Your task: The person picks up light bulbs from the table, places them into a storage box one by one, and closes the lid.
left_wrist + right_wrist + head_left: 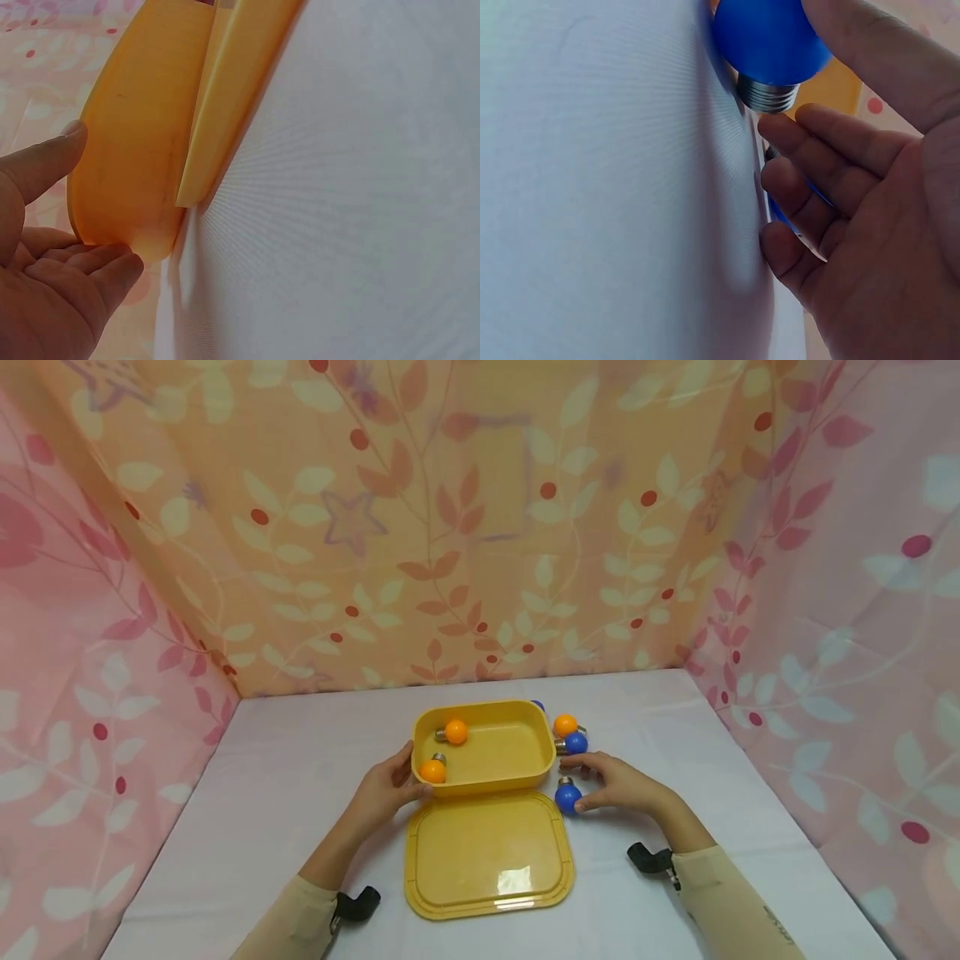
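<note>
A yellow plastic box stands uncovered, with two orange light bulbs inside at its left end. Its left front corner is held by my left hand, thumb on one side and fingers on the other; the left wrist view shows the fingertips against the box wall. To the right of the box lies a blue light bulb. My right hand reaches around this bulb, thumb at its globe. In the right wrist view the fingers are spread beside the metal screw base, not closed on it.
The yellow lid lies flat in front of the box. Behind the right hand are another blue bulb and an orange bulb. A further blue piece shows partly behind the box. Patterned cloth encloses the white table.
</note>
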Tool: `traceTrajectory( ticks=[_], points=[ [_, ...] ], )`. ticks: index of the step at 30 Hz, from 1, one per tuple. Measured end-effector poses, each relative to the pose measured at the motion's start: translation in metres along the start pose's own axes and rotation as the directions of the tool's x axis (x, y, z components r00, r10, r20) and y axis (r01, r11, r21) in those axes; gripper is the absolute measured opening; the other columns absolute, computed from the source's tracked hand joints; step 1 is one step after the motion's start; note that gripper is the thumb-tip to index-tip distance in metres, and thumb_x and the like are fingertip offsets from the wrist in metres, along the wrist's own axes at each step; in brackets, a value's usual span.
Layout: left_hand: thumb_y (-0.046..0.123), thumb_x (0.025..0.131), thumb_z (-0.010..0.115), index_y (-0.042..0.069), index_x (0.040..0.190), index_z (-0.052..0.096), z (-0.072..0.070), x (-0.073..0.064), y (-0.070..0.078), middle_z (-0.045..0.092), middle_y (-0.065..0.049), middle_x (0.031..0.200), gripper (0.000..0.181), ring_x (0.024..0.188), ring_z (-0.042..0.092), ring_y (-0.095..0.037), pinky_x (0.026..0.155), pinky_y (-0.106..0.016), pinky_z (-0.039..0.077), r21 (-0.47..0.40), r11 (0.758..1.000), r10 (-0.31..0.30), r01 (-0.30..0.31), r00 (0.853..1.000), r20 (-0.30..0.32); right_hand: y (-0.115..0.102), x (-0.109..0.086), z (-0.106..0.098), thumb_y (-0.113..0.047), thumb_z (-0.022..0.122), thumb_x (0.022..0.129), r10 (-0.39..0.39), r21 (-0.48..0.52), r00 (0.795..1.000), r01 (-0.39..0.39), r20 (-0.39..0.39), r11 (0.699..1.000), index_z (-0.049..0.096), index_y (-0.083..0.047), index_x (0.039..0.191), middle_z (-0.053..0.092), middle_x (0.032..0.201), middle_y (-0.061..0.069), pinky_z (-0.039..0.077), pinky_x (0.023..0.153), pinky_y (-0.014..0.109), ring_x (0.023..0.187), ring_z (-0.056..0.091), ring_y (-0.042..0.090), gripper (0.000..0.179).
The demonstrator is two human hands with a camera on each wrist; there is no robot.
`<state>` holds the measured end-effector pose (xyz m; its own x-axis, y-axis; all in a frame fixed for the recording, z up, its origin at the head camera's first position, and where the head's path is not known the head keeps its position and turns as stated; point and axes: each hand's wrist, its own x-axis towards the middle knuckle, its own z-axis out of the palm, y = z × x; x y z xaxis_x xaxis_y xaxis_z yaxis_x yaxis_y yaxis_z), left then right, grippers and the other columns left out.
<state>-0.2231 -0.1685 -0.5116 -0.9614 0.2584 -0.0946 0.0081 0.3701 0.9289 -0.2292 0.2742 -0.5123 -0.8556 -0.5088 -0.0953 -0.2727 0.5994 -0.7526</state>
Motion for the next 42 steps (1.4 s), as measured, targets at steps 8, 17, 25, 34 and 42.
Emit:
traceTrajectory(
  ticks=[8, 17, 25, 34, 42],
  points=[
    [0.034, 0.084, 0.086, 0.008, 0.163, 0.022, 0.000, 0.000, 0.000, 0.028, -0.011, 0.167, 0.104, 0.151, 0.036, -0.026, 0.117, -0.039, 0.039, 0.009, 1.000, 0.013, -0.013, 1.000, -0.004, 0.000, 0.000, -0.001, -0.039, 0.087, 0.082, 0.004, -0.002, 0.999, -0.004, 0.044, 1.000, 0.058, -0.014, 0.143, 0.062, 0.142, 0.001, 0.047, 0.110, 0.051, 0.122, 0.055, 0.024, 0.073],
    [0.035, 0.083, 0.086, 0.007, 0.163, 0.023, 0.000, 0.001, -0.003, 0.030, -0.011, 0.166, 0.105, 0.150, 0.037, -0.025, 0.116, -0.037, 0.039, 0.014, 1.000, 0.019, -0.018, 1.000, -0.005, 0.000, -0.002, 0.001, -0.039, 0.090, 0.079, 0.032, -0.019, 0.999, -0.031, 0.035, 0.999, 0.060, -0.014, 0.140, 0.063, 0.138, 0.000, 0.046, 0.111, 0.054, 0.120, 0.055, 0.025, 0.073],
    [0.035, 0.083, 0.087, 0.008, 0.163, 0.024, 0.001, 0.000, -0.002, 0.031, -0.010, 0.166, 0.105, 0.150, 0.037, -0.025, 0.116, -0.038, 0.039, 0.005, 1.000, 0.010, -0.010, 1.000, -0.012, -0.002, 0.001, 0.003, -0.040, 0.089, 0.079, 0.019, -0.043, 0.999, -0.017, 0.031, 0.999, 0.063, -0.018, 0.135, 0.064, 0.134, -0.002, 0.049, 0.108, 0.051, 0.117, 0.057, 0.022, 0.066],
    [0.036, 0.083, 0.086, 0.008, 0.163, 0.023, 0.001, -0.001, -0.003, 0.029, -0.011, 0.167, 0.106, 0.150, 0.036, -0.026, 0.116, -0.038, 0.039, -0.002, 1.000, 0.018, -0.018, 1.000, -0.011, -0.006, -0.001, -0.001, -0.040, 0.089, 0.080, -0.006, -0.064, 1.000, 0.007, 0.005, 0.998, 0.063, -0.015, 0.135, 0.065, 0.132, -0.002, 0.050, 0.104, 0.050, 0.114, 0.057, 0.022, 0.065],
    [0.035, 0.084, 0.086, 0.009, 0.163, 0.022, 0.000, 0.000, -0.001, 0.029, -0.008, 0.167, 0.105, 0.151, 0.036, -0.024, 0.117, -0.037, 0.038, 0.001, 1.000, 0.013, -0.013, 1.000, -0.007, -0.016, -0.006, -0.015, -0.041, 0.088, 0.080, -0.009, -0.046, 0.998, 0.006, -0.065, 0.999, 0.061, -0.018, 0.139, 0.064, 0.127, -0.002, 0.048, 0.100, 0.054, 0.116, 0.052, 0.028, 0.069]
  ],
)
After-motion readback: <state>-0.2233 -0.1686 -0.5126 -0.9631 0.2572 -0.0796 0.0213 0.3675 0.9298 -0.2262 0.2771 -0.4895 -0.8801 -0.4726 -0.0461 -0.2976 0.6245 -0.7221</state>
